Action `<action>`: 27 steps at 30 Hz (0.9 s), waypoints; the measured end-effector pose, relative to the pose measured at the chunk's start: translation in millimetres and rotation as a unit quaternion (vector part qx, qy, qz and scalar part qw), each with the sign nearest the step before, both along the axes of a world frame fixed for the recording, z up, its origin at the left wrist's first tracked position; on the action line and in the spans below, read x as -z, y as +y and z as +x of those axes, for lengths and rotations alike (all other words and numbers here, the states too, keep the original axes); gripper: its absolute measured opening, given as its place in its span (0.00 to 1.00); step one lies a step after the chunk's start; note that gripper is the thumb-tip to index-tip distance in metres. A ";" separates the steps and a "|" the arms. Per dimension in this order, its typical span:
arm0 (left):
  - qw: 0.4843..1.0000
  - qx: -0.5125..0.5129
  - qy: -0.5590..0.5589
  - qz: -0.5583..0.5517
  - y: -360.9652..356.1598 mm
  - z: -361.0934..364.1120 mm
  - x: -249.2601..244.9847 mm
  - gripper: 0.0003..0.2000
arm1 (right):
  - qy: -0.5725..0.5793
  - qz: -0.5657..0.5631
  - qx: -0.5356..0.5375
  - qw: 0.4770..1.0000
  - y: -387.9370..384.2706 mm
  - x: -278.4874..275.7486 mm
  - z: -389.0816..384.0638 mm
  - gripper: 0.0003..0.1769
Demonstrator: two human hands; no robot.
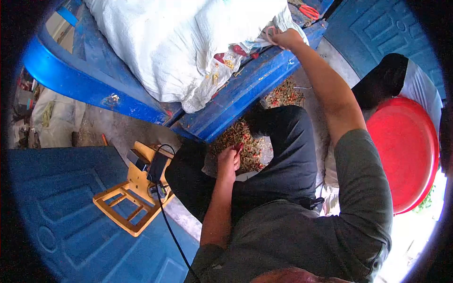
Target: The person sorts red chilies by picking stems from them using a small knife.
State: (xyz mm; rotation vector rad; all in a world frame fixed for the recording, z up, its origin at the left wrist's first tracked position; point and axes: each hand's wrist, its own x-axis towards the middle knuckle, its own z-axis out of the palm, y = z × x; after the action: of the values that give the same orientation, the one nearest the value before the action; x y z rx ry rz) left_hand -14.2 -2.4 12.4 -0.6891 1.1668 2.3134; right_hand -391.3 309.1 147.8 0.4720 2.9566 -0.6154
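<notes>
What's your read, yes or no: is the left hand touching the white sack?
No, the left hand grips a small red item, with the blue beam between it and the white sack.

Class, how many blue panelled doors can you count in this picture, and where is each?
2. The first door is at the lower left, partly behind the wooden frame; the second door is at the upper right. Others may be hidden.

White sack (155, 42) is showing creased, matt, woven-looking cloth. Blue desk (89, 85) is presenting a scuffed, partly glossy face. Red basin (401, 151) is looking like smooth, shiny plastic; chair (139, 181), smooth wood; trousers (292, 151), dull cloth.
</notes>
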 end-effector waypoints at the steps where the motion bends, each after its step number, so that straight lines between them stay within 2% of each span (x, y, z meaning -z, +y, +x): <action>1: 1.000 -0.001 -0.003 0.002 -0.2 -1.2 -0.2 0.07 | -0.038 -0.089 0.023 0.995 -5.8 -16.7 19.7 0.35; 2: 1.000 0.002 -0.002 0.006 -0.1 -0.5 0.0 0.07 | -0.043 -0.086 0.023 0.995 -4.2 -18.7 40.1 0.35; 3: 1.000 0.003 -0.004 0.012 1.8 1.8 1.1 0.07 | -0.047 -0.241 -0.024 0.969 3.9 -17.6 58.7 0.31; 4: 1.000 -0.001 -0.018 0.015 2.7 5.5 -0.6 0.07 | -0.057 -0.391 -0.067 0.916 7.4 -12.0 83.2 0.27; 6: 1.000 -0.022 -0.021 -0.008 3.1 4.1 -5.7 0.07 | -0.049 -0.442 -0.099 0.890 -5.6 -0.2 158.2 0.23; 8: 0.999 -0.025 -0.019 -0.014 2.5 9.6 -2.7 0.07 | -0.019 -0.486 -0.084 0.870 -42.2 8.3 248.4 0.21; 10: 1.000 -0.018 0.004 -0.025 -1.7 10.6 2.3 0.08 | -0.116 -0.529 -0.102 0.834 -49.4 35.5 317.8 0.24; 12: 1.000 0.001 0.031 0.002 -6.7 15.6 5.7 0.05 | -0.146 -0.556 -0.099 0.813 -64.3 52.4 369.6 0.25; 13: 0.999 0.006 0.039 0.003 -7.5 16.9 1.2 0.04 | -0.148 -0.560 -0.097 0.809 -67.2 45.9 383.8 0.25; 15: 1.000 0.003 0.019 -0.004 -7.9 19.4 0.3 0.04 | -0.255 -0.520 -0.063 0.813 -68.3 29.5 402.1 0.30; 16: 1.000 -0.001 0.004 -0.005 -6.5 18.4 -0.5 0.05 | -0.253 -0.522 -0.063 0.812 -65.8 30.4 406.7 0.30; 18: 1.000 -0.002 0.008 -0.015 -3.2 17.6 -3.1 0.04 | -0.297 -0.503 -0.112 0.804 -58.7 32.3 413.4 0.34; 20: 1.000 -0.006 0.010 -0.022 0.0 18.1 -6.3 0.04 | -0.310 -0.471 -0.133 0.815 -53.2 30.6 411.4 0.35; 22: 0.999 -0.024 0.026 -0.022 -1.3 20.8 -8.6 0.04 | -0.372 -0.410 -0.186 0.812 -52.2 29.6 405.3 0.35; 25: 0.999 -0.033 0.011 -0.031 -5.0 27.6 -10.1 0.08 | -0.379 -0.371 -0.229 0.816 -51.8 36.0 403.7 0.36; 27: 0.999 -0.032 0.008 -0.017 -5.6 24.7 -10.8 0.06 | -0.382 -0.374 -0.239 0.811 -56.4 45.0 395.4 0.36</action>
State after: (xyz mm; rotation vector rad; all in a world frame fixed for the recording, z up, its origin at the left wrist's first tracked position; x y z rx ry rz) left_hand 10.5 -8.0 23.2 -0.7303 1.2107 2.3610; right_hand 4.1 252.7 102.8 -0.1088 1.7555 -1.0961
